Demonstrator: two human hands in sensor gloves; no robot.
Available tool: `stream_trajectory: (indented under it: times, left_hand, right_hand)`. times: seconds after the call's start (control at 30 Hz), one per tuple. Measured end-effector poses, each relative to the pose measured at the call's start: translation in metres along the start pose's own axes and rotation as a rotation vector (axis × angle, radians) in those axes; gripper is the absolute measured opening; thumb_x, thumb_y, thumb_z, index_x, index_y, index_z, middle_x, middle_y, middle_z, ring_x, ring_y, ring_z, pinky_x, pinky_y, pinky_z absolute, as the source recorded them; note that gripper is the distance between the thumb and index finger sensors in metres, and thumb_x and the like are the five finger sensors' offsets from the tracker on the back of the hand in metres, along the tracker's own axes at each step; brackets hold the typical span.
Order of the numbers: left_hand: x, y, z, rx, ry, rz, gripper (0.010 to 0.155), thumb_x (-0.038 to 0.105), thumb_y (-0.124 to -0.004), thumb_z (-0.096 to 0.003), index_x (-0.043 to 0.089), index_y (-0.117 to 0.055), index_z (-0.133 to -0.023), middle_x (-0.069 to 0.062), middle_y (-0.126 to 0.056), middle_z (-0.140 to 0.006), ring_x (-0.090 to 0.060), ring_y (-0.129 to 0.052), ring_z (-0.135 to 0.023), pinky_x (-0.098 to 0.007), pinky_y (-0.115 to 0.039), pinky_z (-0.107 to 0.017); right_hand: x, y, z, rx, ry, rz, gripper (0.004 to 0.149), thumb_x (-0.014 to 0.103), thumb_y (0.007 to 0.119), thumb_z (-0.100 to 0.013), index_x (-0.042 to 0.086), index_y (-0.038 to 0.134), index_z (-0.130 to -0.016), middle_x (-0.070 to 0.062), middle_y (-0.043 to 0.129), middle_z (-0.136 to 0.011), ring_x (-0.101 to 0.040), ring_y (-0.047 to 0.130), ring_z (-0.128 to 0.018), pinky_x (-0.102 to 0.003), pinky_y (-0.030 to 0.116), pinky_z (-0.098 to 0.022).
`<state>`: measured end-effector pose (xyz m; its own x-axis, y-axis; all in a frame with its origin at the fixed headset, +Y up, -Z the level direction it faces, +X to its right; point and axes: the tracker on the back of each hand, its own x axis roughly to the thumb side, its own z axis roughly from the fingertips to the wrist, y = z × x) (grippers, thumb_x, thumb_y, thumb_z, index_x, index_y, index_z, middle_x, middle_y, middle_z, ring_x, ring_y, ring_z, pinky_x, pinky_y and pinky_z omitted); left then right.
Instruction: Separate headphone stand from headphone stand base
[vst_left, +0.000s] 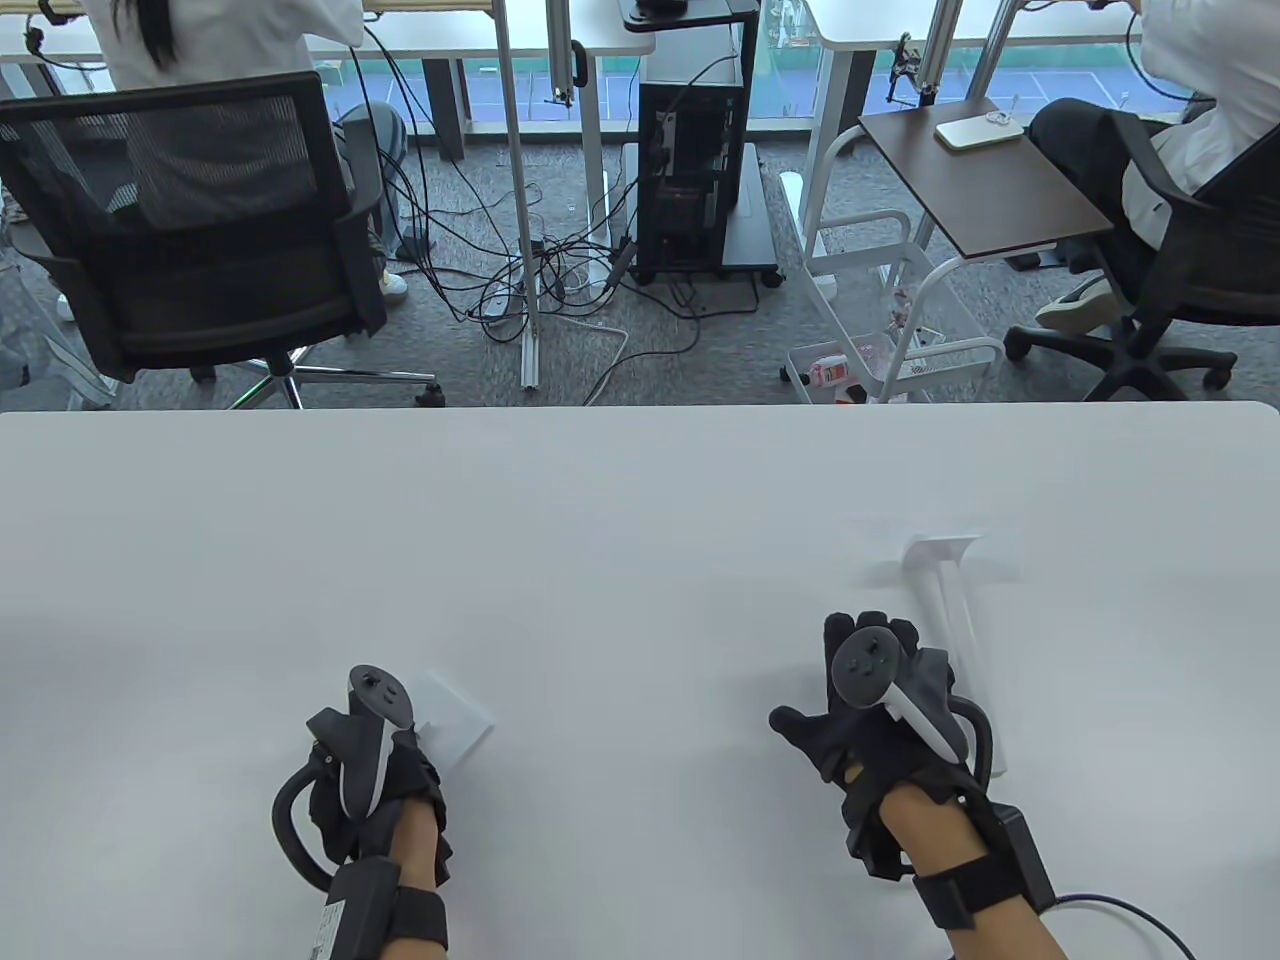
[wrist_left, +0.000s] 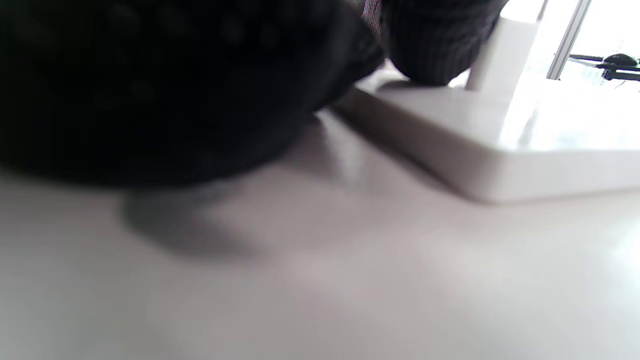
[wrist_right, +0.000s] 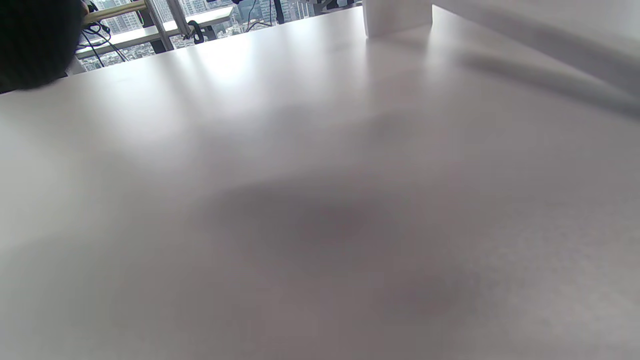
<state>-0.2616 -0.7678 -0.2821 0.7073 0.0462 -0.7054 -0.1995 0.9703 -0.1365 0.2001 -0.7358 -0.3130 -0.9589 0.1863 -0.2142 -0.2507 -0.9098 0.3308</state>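
Note:
The white headphone stand (vst_left: 948, 600) lies flat on the table, apart from its base. It also shows in the right wrist view (wrist_right: 545, 45). The flat white headphone stand base (vst_left: 458, 716) lies at the near left, with a short stub on top (wrist_left: 500, 55). My left hand (vst_left: 375, 760) covers the base's near corner. One fingertip (wrist_left: 432, 47) presses on the top of the base, and the rest of the hand lies against its edge. My right hand (vst_left: 865, 690) is spread open just left of the stand and holds nothing.
The white table (vst_left: 620, 520) has its far edge halfway up the table view. Beyond it are office chairs (vst_left: 190, 230), a computer tower (vst_left: 690, 170), a wire cart (vst_left: 890, 330) and people at other desks.

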Motion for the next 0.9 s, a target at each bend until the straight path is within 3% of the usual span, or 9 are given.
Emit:
stream_trajectory:
  times: [0.2,0.4,0.43,0.47,0.5,0.53,0.63,0.77,0.9]
  left_hand:
    - [-0.012,0.025,0.014,-0.002,-0.014,0.101,0.081,0.054,-0.072,-0.0401,0.003,-0.045,-0.097,-0.013,-0.088,-0.070,-0.026,-0.109,-0.033,-0.047,-0.088,-0.041]
    - [0.014,0.048,0.057,0.109,-0.190,0.120,0.074,0.060,-0.072,-0.0394,0.014,-0.062,-0.097,-0.016,-0.078,-0.086,-0.035,-0.103,-0.061,-0.055,-0.079,-0.054]
    - [0.024,0.051,0.069,0.132,-0.240,0.111,0.080,0.061,-0.072,-0.0392,0.005,-0.066,-0.097,-0.016,-0.076,-0.089,-0.037,-0.101,-0.066,-0.057,-0.077,-0.056]
    - [0.031,0.053,0.078,0.145,-0.277,0.097,0.072,0.062,-0.072,-0.0392,0.017,-0.068,-0.095,-0.016,-0.076,-0.090,-0.038,-0.099,-0.069,-0.058,-0.075,-0.058]
    - [0.036,0.054,0.085,0.149,-0.301,0.091,0.080,0.063,-0.071,-0.0393,0.007,-0.071,-0.096,-0.016,-0.074,-0.093,-0.040,-0.097,-0.074,-0.059,-0.074,-0.059]
    - [0.044,0.055,0.096,0.158,-0.348,0.089,0.080,0.064,-0.071,-0.0392,0.008,-0.072,-0.096,-0.016,-0.073,-0.095,-0.041,-0.094,-0.078,-0.060,-0.072,-0.061]
    - [0.061,0.054,0.120,0.178,-0.462,0.099,0.081,0.067,-0.070,-0.0382,0.010,-0.074,-0.095,-0.014,-0.073,-0.097,-0.043,-0.088,-0.085,-0.062,-0.068,-0.063]
    - [0.086,0.043,0.148,0.121,-0.651,0.104,0.085,0.072,-0.068,-0.0366,0.013,-0.072,-0.097,-0.014,-0.072,-0.099,-0.043,-0.085,-0.090,-0.063,-0.067,-0.065]
    - [0.106,0.025,0.157,0.071,-0.793,0.053,0.087,0.075,-0.067,-0.0355,0.017,-0.065,-0.101,-0.012,-0.065,-0.105,-0.043,-0.073,-0.099,-0.065,-0.060,-0.068]
  right_hand:
    - [-0.008,-0.009,0.001,-0.001,-0.014,-0.072,0.099,0.073,0.077,-0.030,0.045,0.006,-0.092,0.009,-0.006,-0.108,-0.019,-0.012,-0.103,-0.063,0.003,-0.072]
    - [-0.009,-0.013,0.004,0.006,-0.033,-0.089,0.098,0.072,0.078,-0.030,0.040,0.012,-0.095,0.007,-0.003,-0.109,-0.020,-0.009,-0.104,-0.063,0.004,-0.072]
    - [-0.007,-0.013,0.004,0.005,-0.038,-0.079,0.098,0.072,0.078,-0.030,0.040,0.011,-0.095,0.007,-0.003,-0.109,-0.020,-0.009,-0.104,-0.063,0.004,-0.072]
    - [-0.006,-0.013,0.005,0.011,-0.042,-0.073,0.098,0.072,0.078,-0.030,0.040,0.011,-0.095,0.007,-0.003,-0.109,-0.020,-0.009,-0.104,-0.063,0.004,-0.073]
    - [-0.006,-0.013,0.006,0.015,-0.046,-0.071,0.099,0.072,0.078,-0.030,0.040,0.011,-0.095,0.007,-0.003,-0.109,-0.020,-0.009,-0.104,-0.063,0.004,-0.073]
    - [-0.004,-0.014,0.007,0.014,-0.059,-0.075,0.099,0.072,0.078,-0.030,0.039,0.011,-0.095,0.007,-0.002,-0.109,-0.020,-0.009,-0.105,-0.063,0.004,-0.073]
    - [-0.002,-0.015,0.009,0.009,-0.075,-0.074,0.100,0.072,0.078,-0.030,0.038,0.011,-0.095,0.007,-0.002,-0.109,-0.020,-0.008,-0.105,-0.063,0.005,-0.073]
    - [-0.001,-0.016,0.011,0.001,-0.087,-0.080,0.100,0.072,0.078,-0.030,0.038,0.010,-0.095,0.006,-0.002,-0.109,-0.021,-0.009,-0.105,-0.063,0.004,-0.072]
    - [-0.001,-0.013,0.009,0.016,-0.084,-0.069,0.101,0.072,0.079,-0.030,0.038,0.010,-0.095,0.007,-0.003,-0.109,-0.020,-0.009,-0.104,-0.063,0.004,-0.072]
